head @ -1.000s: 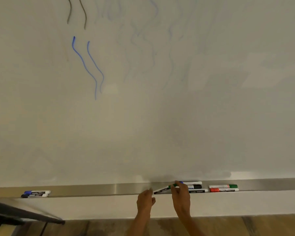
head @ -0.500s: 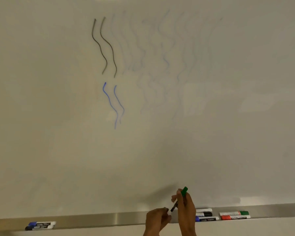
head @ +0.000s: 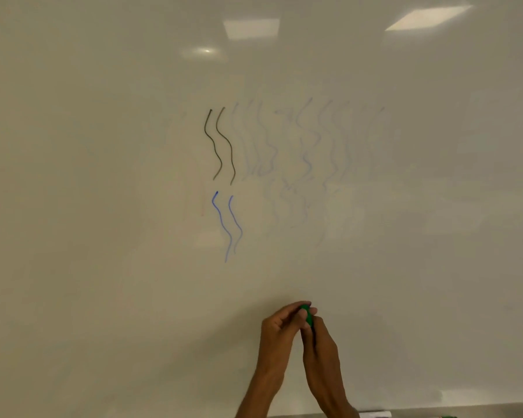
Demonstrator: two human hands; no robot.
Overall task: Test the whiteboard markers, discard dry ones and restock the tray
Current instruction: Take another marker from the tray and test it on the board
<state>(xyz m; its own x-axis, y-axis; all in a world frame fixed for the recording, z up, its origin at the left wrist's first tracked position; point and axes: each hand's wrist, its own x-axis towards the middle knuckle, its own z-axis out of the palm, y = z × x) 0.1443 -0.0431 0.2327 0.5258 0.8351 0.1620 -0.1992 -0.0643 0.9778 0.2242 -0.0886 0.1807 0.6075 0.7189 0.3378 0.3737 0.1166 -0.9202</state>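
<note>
Both hands meet before the whiteboard (head: 103, 267): left hand (head: 280, 333) fingers pinch the green cap (head: 307, 315); right hand (head: 322, 348) grips the marker barrel (head: 313, 333).

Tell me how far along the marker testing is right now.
Done, it seems: two dark squiggles and two blue squiggles on the whiteboard, probably earlier tests. In hand: the left hand and right hand meet around a green marker, apparently at its cap; no green line shows yet. Left: testing it and the rest; the tray is mostly out of view, and no discarding or restocking shows.
</note>
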